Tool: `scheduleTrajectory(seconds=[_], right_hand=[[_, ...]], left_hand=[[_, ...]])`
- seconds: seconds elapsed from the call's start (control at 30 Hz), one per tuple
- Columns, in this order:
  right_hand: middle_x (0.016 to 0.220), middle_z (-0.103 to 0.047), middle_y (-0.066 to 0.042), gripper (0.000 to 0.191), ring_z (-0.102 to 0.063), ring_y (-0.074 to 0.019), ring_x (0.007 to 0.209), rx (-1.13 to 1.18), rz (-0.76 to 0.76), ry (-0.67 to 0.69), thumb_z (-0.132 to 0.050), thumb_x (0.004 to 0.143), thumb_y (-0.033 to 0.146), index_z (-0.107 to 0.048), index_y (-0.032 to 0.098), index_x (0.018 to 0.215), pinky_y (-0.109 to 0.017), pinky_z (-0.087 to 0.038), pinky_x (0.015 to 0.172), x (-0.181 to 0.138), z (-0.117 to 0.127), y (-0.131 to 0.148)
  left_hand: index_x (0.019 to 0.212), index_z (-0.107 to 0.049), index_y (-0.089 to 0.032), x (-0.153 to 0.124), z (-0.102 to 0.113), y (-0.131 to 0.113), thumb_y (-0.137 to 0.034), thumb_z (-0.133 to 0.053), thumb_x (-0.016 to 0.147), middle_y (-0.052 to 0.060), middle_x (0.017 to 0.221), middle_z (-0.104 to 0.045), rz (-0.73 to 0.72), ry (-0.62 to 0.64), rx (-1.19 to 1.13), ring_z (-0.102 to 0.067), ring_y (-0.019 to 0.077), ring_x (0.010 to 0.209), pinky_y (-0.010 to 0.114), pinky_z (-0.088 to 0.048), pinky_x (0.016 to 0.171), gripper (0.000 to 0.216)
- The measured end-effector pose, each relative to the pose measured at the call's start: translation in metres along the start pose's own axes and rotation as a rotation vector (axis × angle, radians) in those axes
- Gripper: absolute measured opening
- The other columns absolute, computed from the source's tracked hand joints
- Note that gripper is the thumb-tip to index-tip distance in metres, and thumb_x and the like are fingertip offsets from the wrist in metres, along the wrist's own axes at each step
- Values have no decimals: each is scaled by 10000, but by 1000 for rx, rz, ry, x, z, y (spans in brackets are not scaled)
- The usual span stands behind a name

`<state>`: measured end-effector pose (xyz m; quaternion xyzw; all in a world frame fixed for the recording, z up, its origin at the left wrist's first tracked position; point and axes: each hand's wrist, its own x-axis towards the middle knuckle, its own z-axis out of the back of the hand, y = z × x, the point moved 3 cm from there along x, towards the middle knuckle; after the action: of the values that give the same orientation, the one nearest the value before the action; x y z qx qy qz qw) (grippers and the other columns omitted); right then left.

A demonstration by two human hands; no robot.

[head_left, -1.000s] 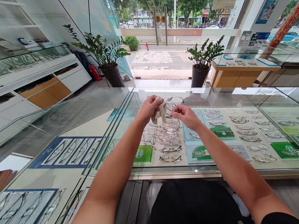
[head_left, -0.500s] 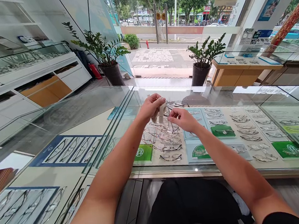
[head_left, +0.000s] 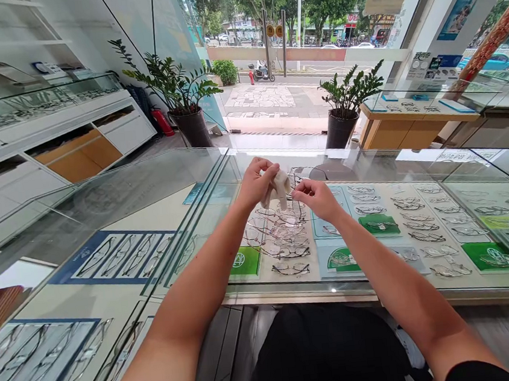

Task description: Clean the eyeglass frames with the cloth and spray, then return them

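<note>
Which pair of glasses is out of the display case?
The thin-framed pair pinched in the right hand, left hand holding a pale cloth to it; the rest lie under the glass top.

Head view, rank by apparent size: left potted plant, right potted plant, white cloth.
Largest: left potted plant.
Then right potted plant.
Smallest: white cloth in the left hand, though nearest the camera.

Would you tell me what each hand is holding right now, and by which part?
The left hand bunches a pale cloth in its fingers; the right hand pinches thin-framed glasses by the frame, exact spot unclear.
</note>
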<state>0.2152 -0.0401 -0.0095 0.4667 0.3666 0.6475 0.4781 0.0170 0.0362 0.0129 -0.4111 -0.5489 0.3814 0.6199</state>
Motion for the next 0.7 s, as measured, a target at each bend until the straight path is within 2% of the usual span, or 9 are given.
scheduleTrajectory(seconds=[0.07, 0.1, 0.23, 0.37, 0.53, 0.7], right_hand=[[782, -656, -13, 332, -514, -180, 729, 8, -12, 0, -785, 887, 534, -697, 229, 791, -368, -403, 703, 0, 1, -1], [778, -652, -12, 332, -510, -178, 726, 11, -19, 0, -788, 885, 535, -700, 228, 793, -367, -399, 701, 0, 1, -1], [771, -648, -10, 330, -495, -173, 716, 12, -23, -1, -785, 879, 535, -705, 227, 793, -364, -394, 694, 1, 1, -1], [760, -644, -10, 341, -485, -171, 703, 13, -25, -2, -781, 874, 550, -702, 230, 786, -360, -387, 677, 1, 1, 0], [754, -636, -8, 340, -476, -169, 695, 7, -32, 0, -785, 867, 551, -702, 233, 781, -360, -382, 673, 0, 1, 0], [761, -645, -13, 346, -493, -175, 707, 8, -21, -4, -780, 873, 558, -694, 237, 774, -361, -405, 684, 1, 1, 0]], left_hand=[[760, -699, -220, -2, 0, -8, -446, -802, 941, 63, 977, -621, -168, -38, 121, -581, 216, 971, 347, -483, 878, 307], [783, -699, -228, -3, 1, -10, -450, -784, 959, 65, 972, -624, -206, -56, 154, -579, 229, 997, 360, -477, 910, 296], [848, -719, -241, -7, 1, -17, -432, -760, 992, 74, 982, -661, -268, -112, 205, -579, 251, 1024, 396, -463, 983, 242], [901, -727, -252, -9, 4, -20, -424, -741, 1012, 75, 1008, -678, -310, -181, 285, -583, 260, 1046, 399, -464, 985, 205], [944, -603, -257, -10, 8, -11, -529, -612, 1101, 36, 856, -619, -226, -244, 218, -537, 209, 808, 366, -410, 793, 314], [921, -558, -259, -7, 7, -2, -640, -695, 1025, -7, 737, -542, -107, -203, 125, -470, 179, 687, 338, -348, 682, 418]])
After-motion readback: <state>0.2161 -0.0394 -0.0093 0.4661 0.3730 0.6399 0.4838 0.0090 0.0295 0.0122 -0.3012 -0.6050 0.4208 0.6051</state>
